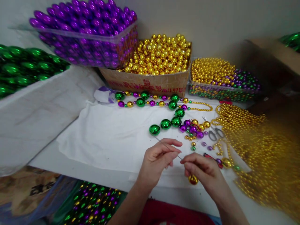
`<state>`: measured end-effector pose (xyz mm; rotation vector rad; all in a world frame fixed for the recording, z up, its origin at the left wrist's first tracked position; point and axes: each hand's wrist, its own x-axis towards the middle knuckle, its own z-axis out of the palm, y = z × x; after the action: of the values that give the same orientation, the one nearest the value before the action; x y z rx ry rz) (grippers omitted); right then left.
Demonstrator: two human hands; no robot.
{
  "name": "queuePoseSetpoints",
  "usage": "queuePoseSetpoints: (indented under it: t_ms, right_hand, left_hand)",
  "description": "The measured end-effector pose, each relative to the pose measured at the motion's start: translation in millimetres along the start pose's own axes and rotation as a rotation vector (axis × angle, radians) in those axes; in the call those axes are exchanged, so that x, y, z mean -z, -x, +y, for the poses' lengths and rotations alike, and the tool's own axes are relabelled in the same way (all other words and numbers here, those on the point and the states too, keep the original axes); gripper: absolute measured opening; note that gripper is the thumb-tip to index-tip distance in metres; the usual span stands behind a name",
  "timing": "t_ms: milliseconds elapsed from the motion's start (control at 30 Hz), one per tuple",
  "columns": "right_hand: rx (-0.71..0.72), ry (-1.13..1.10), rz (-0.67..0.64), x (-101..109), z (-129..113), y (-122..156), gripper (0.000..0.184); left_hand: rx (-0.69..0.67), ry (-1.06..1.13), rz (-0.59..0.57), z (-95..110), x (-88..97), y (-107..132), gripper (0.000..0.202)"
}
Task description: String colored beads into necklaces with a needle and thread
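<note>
The beadwork looks partway along: no bead shows on the visible length of thin grey wire [161, 142] at the grip, several beads beyond it look loose, and 1 long strand [141, 102] farther off looks already strung. How many beads are left to string, I cannot tell.

The left hand [159, 157] pinches the wire between thumb and fingertips, no gap showing, its other fingers loosely bent. The right hand [201, 167], just beside it, has thumb and fingertips drawn together at the wire's near end. A gold bead [192, 180] sits just under the right hand; whether the fingers hold it or it merely lies there, I cannot tell.

Just beyond the left hand, the wire's far end points at a large green bead [154, 129]; whether they touch is unclear. More big green beads [165, 124] run from there toward the strand, which lies in 2 rows. Purple beads [193, 129] cluster ahead of the right hand, with grey-handled scissors [215, 135] beside them, and a heap of gold bead chains [257, 156] spreads to the right of the grip. Past the strand stand a cardboard box [164, 80] of gold beads, a clear tub [114, 39] to its left and a smaller clear container [222, 88] to its right.
</note>
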<state>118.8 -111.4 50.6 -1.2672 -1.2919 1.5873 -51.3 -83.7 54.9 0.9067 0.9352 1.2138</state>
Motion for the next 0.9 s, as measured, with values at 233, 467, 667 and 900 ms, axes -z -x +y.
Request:
queuePoseSetpoints:
  t_ms: [233,467,667,900]
  right_hand:
    - [-0.040,-0.110,0.119,-24.7,-0.3,14.6,0.029]
    - [-0.064,-0.177,0.460,-15.2,25.7,6.7,0.028]
    - [-0.069,-0.279,0.432,-9.5,48.5,6.4,0.029]
    - [-0.073,-0.146,0.467,11.4,54.9,7.9,0.034]
  left_hand:
    - [0.006,0.196,0.032,9.7,15.7,0.8,0.011]
    - [-0.158,-0.346,0.283,-20.6,43.1,-33.0,0.007]
    - [-0.256,-0.489,0.551,-47.1,68.8,-68.9,0.045]
    - [-0.009,-0.198,0.375,-52.6,61.2,-52.2,0.040]
